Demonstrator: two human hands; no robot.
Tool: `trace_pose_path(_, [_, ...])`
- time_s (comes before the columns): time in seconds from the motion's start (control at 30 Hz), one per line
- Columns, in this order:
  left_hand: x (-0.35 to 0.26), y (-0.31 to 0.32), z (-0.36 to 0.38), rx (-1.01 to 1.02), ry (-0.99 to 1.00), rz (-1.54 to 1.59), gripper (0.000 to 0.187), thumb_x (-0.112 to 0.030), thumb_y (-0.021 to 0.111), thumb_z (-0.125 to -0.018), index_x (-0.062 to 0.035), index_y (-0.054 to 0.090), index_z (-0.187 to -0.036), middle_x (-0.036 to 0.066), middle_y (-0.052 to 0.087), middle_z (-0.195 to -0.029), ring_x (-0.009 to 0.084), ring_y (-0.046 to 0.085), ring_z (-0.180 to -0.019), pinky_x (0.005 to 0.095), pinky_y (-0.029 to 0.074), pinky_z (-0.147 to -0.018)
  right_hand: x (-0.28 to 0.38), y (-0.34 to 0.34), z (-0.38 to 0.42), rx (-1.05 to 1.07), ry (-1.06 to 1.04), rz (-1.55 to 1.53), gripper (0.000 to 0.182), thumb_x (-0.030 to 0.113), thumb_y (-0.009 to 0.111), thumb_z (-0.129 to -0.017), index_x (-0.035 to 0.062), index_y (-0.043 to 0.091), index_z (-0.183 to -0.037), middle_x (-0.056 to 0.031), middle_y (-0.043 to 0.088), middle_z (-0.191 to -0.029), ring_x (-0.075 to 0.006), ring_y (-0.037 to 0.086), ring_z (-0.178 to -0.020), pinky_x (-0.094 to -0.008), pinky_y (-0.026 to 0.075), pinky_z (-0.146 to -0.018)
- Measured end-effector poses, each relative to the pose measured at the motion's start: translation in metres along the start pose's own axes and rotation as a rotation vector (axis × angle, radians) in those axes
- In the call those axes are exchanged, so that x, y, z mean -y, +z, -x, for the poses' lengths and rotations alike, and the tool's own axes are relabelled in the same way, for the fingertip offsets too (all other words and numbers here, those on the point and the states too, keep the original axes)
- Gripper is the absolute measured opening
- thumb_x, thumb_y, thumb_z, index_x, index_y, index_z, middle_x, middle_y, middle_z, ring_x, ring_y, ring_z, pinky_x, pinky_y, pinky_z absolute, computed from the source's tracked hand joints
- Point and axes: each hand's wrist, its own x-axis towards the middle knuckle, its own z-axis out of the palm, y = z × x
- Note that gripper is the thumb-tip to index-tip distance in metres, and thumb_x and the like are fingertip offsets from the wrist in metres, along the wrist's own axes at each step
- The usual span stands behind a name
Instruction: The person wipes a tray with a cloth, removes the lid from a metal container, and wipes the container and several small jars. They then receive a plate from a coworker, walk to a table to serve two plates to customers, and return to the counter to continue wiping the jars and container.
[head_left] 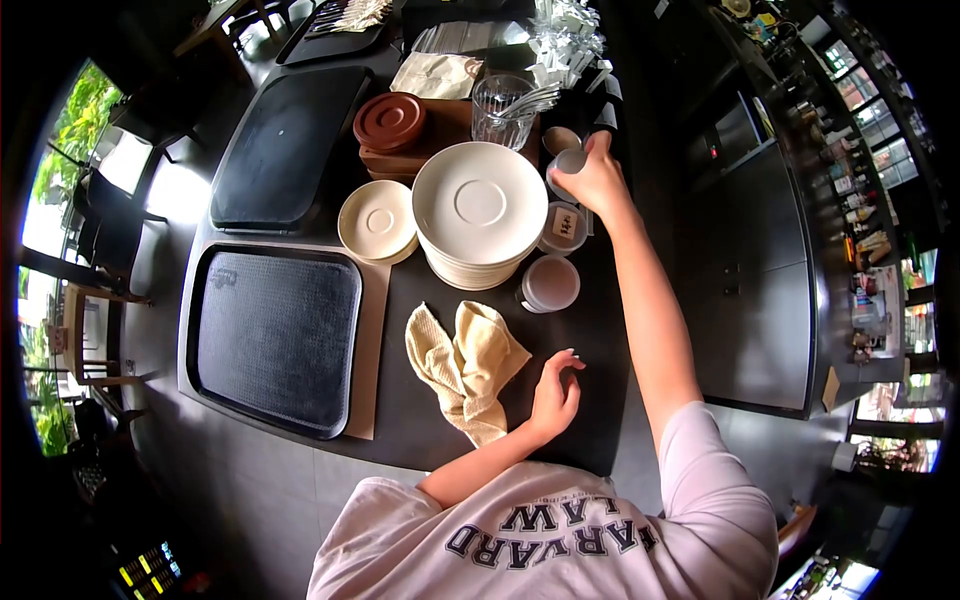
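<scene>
In the head view, the right hand [599, 180] is near the dark table's [598, 430] right edge, fingers closed on a small, round, cloudy cup [569, 161] beside the plates [480, 203]. The left hand's [553, 402] fingers bend loosely near the yellow cloth [466, 368], with table room rightward.

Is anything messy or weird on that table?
Only the yellowish cloth looks untidy: it lies crumpled near the left hand, while the large plates are neatly stacked. I see nothing spilled or broken.
</scene>
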Motion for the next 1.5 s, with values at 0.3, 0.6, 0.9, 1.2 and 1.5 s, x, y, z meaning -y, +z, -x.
trace_pose_path(0.3, [0.001, -0.002, -0.001, 0.039, 0.111, -0.007, 0.047, 0.007, 0.047, -0.077, -0.0008, 0.035, -0.123, 0.015, 0.054, -0.103, 0.0234, 0.056, -0.093, 0.0317, 0.044, -0.083, 0.028, -0.079, 0.000, -0.048, -0.071, -0.059, 0.066, 0.041, 0.075, -0.064, 0.0056, 0.036, -0.102, -0.0166, 0.055, -0.086, -0.0267, 0.056, -0.079, -0.0366, 0.047, -0.073])
trace_pose_path(0.6, [-0.129, -0.040, -0.079, -0.265, 0.412, -0.052, 0.067, -0.003, 0.061, -0.076, -0.0012, 0.024, -0.131, 0.015, 0.034, -0.132, 0.0262, 0.038, -0.121, 0.0352, 0.034, -0.095, 0.064, -0.178, 0.058, 0.082, -0.330, -0.179, 0.061, 0.043, 0.072, -0.066, 0.0030, 0.041, -0.099, -0.0133, 0.058, -0.075, -0.0205, 0.057, -0.069, -0.0322, 0.047, -0.066])
trace_pose_path(0.9, [-0.229, -0.057, -0.086, 0.049, 0.334, 0.383, 0.073, -0.014, 0.074, -0.070, 0.0025, 0.034, -0.128, 0.015, 0.049, -0.119, 0.0216, 0.048, -0.113, 0.0324, 0.037, -0.097, 0.106, -0.238, 0.133, 0.354, -0.477, -0.569, 0.056, 0.028, 0.067, -0.074, 0.0041, 0.036, -0.113, -0.0150, 0.058, -0.096, -0.0144, 0.055, -0.082, -0.0268, 0.044, -0.074])
trace_pose_path(1.2, [-0.261, -0.046, -0.044, -0.241, 0.664, -0.154, 0.080, -0.009, 0.078, -0.059, 0.0038, 0.035, -0.126, 0.014, 0.049, -0.116, 0.0216, 0.052, -0.106, 0.0309, 0.043, -0.088, 0.115, -0.194, 0.184, 0.190, -0.628, -1.339, 0.078, 0.019, 0.078, -0.066, 0.0070, 0.032, -0.128, -0.0109, 0.057, -0.105, -0.0152, 0.055, -0.096, -0.0280, 0.044, -0.084])
trace_pose_path(1.5, [-0.274, -0.055, -0.034, -0.080, 0.544, -0.044, 0.079, -0.017, 0.077, -0.060, 0.0045, 0.037, -0.125, 0.017, 0.060, -0.102, 0.0236, 0.062, -0.092, 0.0309, 0.049, -0.078, 0.126, -0.184, 0.211, 0.183, -0.519, -1.456, 0.076, 0.020, 0.076, -0.070, 0.0063, 0.031, -0.130, -0.0150, 0.057, -0.105, -0.0182, 0.057, -0.095, -0.0305, 0.046, -0.083])
